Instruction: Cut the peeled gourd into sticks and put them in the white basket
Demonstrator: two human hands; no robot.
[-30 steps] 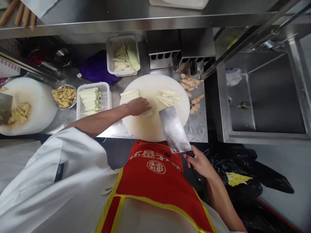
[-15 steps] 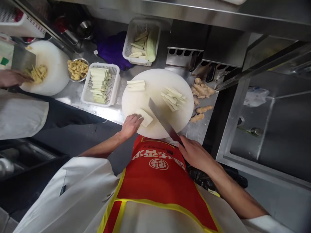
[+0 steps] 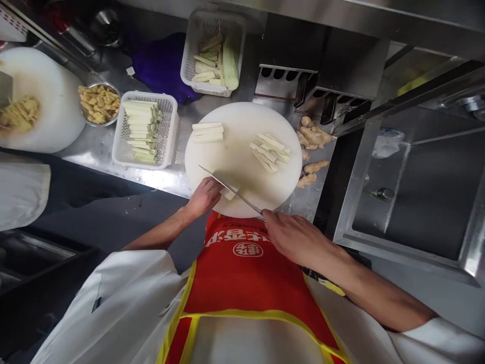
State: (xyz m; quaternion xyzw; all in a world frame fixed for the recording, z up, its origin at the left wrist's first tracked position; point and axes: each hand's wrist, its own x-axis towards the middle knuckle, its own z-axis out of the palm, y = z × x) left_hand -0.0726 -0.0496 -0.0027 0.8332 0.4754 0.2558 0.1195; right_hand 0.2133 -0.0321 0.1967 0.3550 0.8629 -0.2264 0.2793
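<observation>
My right hand (image 3: 293,237) is closed around the handle of a kitchen knife (image 3: 244,198). Its blade slants up and left, edge-on to the view, over a pale peeled vegetable slab (image 3: 230,193). Curled fingers of my left hand (image 3: 205,196) press the slab at the near left of the round white cutting board (image 3: 235,116); the blade's far part lies right by those fingers. Whether the blade touches the slab I cannot tell. On the board's far left are a few cut vegetable sticks (image 3: 208,132), and a looser pile of pale sticks (image 3: 270,151) lies to the right.
Left of the board stands a white basket (image 3: 172,136) of cut sticks, beside a metal bowl (image 3: 99,103) of yellowish pieces. Another basket (image 3: 187,65) is behind. Ginger (image 3: 314,136) lies right, near a knife rack (image 3: 282,81) and sink (image 3: 420,202). A co-worker's board (image 3: 62,106) is far left.
The knife has moved left from the open board onto the slab, its blade turning edge-on. My right hand moved left with it. My left hand stays at the slab; the view has shifted slightly.
</observation>
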